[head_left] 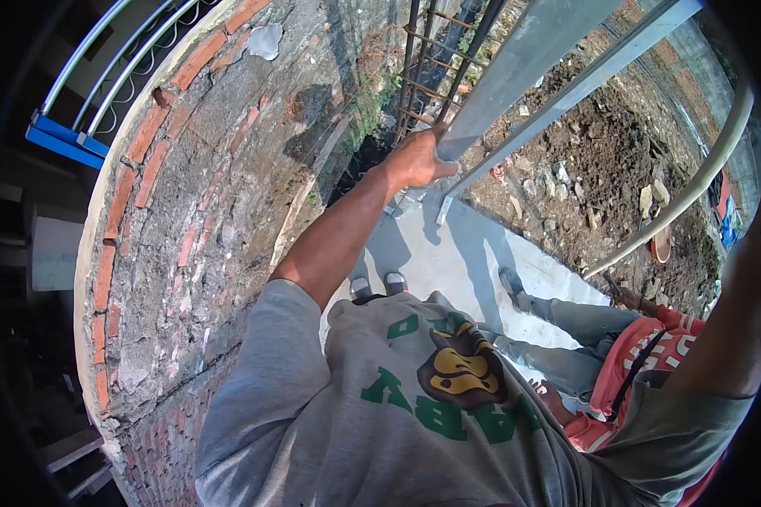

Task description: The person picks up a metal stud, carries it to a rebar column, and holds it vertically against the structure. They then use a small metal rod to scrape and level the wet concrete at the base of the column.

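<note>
The left hand [418,158] had its grip wrapped tight around a grey metal bar [524,59]; the right hand's grip could not be seen

Harsh sun, fisheye view

Strong daylight falls from above onto the concrete slab [448,253], and my arm and the metal rails throw crisp dark shadows across it. Left of the slab, the brick wall [194,194] is sunlit but mottled. The lens bends everything toward the edges, and the corners go black. Focus is fairly sharp; the far rubble beyond the slab looks slightly washed out.
</note>
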